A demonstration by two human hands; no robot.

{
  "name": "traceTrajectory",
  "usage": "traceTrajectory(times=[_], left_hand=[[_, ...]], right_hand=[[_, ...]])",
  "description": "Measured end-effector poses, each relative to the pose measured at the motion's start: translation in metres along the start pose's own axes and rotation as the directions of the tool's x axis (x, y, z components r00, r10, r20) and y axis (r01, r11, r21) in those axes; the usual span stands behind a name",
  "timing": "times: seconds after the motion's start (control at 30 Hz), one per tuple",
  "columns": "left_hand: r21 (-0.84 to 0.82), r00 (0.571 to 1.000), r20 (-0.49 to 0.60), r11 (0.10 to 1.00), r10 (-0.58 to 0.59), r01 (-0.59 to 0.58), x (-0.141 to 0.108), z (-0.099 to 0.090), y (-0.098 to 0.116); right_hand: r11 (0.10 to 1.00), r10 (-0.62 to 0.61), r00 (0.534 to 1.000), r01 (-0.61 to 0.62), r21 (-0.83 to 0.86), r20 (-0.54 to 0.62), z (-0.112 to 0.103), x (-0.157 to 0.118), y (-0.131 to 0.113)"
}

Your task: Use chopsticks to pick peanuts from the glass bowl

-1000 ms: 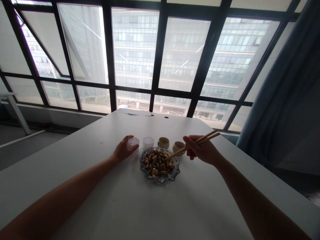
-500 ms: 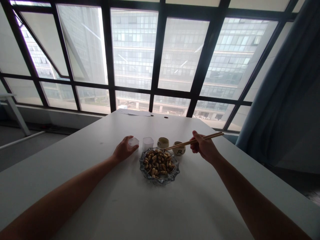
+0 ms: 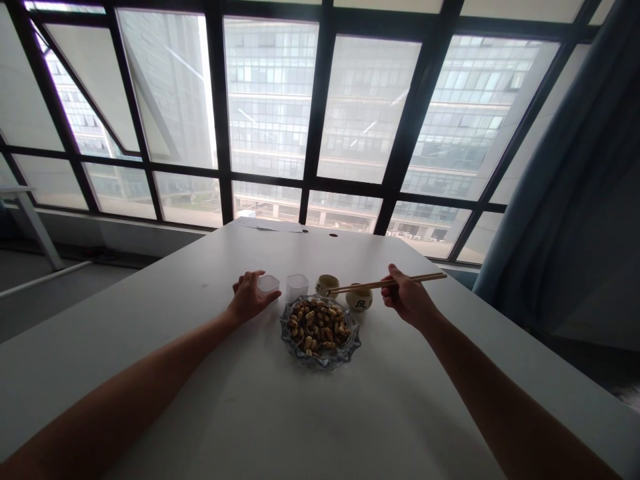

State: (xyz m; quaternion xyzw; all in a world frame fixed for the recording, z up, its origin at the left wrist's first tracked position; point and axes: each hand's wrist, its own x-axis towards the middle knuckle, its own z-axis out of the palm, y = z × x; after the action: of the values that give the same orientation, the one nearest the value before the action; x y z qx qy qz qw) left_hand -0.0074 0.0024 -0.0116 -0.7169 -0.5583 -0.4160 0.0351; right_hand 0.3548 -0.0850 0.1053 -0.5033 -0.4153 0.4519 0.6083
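Note:
My left hand (image 3: pixel 249 297) curls round a small translucent plastic cup (image 3: pixel 269 283), thumb at the near side and fingers at the far side. In my right hand (image 3: pixel 407 297) is a pair of wooden chopsticks (image 3: pixel 370 285), held nearly level and pointing left. Their tips are at the pale ceramic cup (image 3: pixel 327 283); whether anything is pinched between them I cannot tell. Below the tips stands a scalloped glass bowl (image 3: pixel 320 363) of peanuts in shells (image 3: pixel 317 323).
A second translucent plastic cup (image 3: pixel 297 285) stands between my left hand's cup and the ceramic cup. Another ceramic cup (image 3: pixel 359 301) with a dark character sits under the chopsticks. Paper (image 3: pixel 273 226) lies at the far end of the white table (image 3: pixel 240 400), before windows.
The chopstick tips have risen slightly from the bowl's far rim to the ceramic cup, and the chopsticks lie flatter. Some fingers of my left hand look more spread around the plastic cup.

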Motion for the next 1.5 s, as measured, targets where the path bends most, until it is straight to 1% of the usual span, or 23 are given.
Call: traceTrajectory(times=[0.07,0.2,0.3,0.37,0.4,0.47,0.5,0.53,0.63,0.77,0.93,1.03,1.27,1.33,1.37,1.4,1.47,1.5], left_hand=[[0.003,1.000,0.007,1.000,0.001,-0.001,0.000,0.001,-0.002],[0.001,1.000,0.016,1.000,0.018,-0.018,0.001,0.004,-0.004],[-0.012,0.999,0.015,0.999,0.046,-0.046,0.001,0.002,-0.003],[-0.027,0.997,0.018,0.997,0.068,-0.068,0.001,-0.001,0.000],[-0.037,0.996,0.016,0.996,0.085,-0.084,0.001,-0.002,0.001],[-0.060,0.992,-0.004,0.991,0.123,-0.123,0.001,-0.006,0.005],[-0.070,0.989,-0.018,0.987,0.144,-0.144,0.000,-0.008,0.006],[-0.076,0.986,-0.031,0.983,0.164,-0.166,0.000,-0.010,0.008],[-0.081,0.973,-0.046,0.970,0.227,-0.230,-0.001,-0.013,0.011],[-0.083,0.956,-0.066,0.953,0.287,-0.292,-0.001,-0.014,0.010],[-0.078,0.946,-0.075,0.944,0.316,-0.321,-0.001,-0.012,0.008],[-0.073,0.943,-0.074,0.941,0.326,-0.331,-0.001,-0.013,0.008],[-0.081,0.937,-0.079,0.935,0.341,-0.347,-0.002,-0.014,0.009],[-0.079,0.936,-0.081,0.934,0.343,-0.349,-0.002,-0.014,0.010],[-0.079,0.937,-0.080,0.935,0.341,-0.347,-0.002,-0.015,0.010],[-0.080,0.938,-0.079,0.936,0.337,-0.343,-0.001,-0.015,0.011],[-0.081,0.938,-0.085,0.936,0.336,-0.342,-0.001,-0.015,0.012],[-0.080,0.936,-0.088,0.935,0.339,-0.346,-0.001,-0.015,0.013]], right_hand=[[0.999,0.039,0.999,-0.039,0.006,-0.008,0.000,0.002,0.002],[0.999,0.046,0.999,-0.046,-0.014,-0.010,-0.001,0.004,0.004],[1.000,0.012,1.000,-0.012,-0.022,-0.013,0.000,0.001,0.003],[0.995,-0.084,0.996,0.083,-0.063,-0.015,0.002,-0.003,0.000],[0.981,-0.163,0.987,0.161,-0.109,-0.007,0.004,-0.007,-0.001],[0.915,-0.331,0.942,0.333,-0.227,0.048,0.008,-0.015,-0.005],[0.873,-0.394,0.915,0.402,-0.277,0.088,0.010,-0.020,-0.007],[0.838,-0.431,0.893,0.449,-0.311,0.127,0.012,-0.025,-0.009],[0.786,-0.460,0.857,0.515,-0.342,0.233,0.017,-0.037,-0.012],[0.736,-0.474,0.806,0.584,-0.343,0.355,0.023,-0.045,-0.012],[0.683,-0.486,0.747,0.649,-0.337,0.455,0.027,-0.049,-0.014],[0.660,-0.495,0.721,0.675,-0.330,0.484,0.028,-0.050,-0.016],[0.666,-0.492,0.726,0.669,-0.329,0.481,0.027,-0.052,-0.018],[0.695,-0.479,0.748,0.643,-0.322,0.460,0.028,-0.051,-0.016],[0.723,-0.477,0.774,0.615,-0.315,0.416,0.029,-0.049,-0.015],[0.762,-0.478,0.810,0.575,-0.297,0.341,0.031,-0.048,-0.013],[0.853,-0.464,0.877,0.480,-0.204,0.123,0.037,-0.046,-0.009],[0.887,-0.443,0.896,0.441,-0.140,0.020,0.042,-0.045,-0.005]])
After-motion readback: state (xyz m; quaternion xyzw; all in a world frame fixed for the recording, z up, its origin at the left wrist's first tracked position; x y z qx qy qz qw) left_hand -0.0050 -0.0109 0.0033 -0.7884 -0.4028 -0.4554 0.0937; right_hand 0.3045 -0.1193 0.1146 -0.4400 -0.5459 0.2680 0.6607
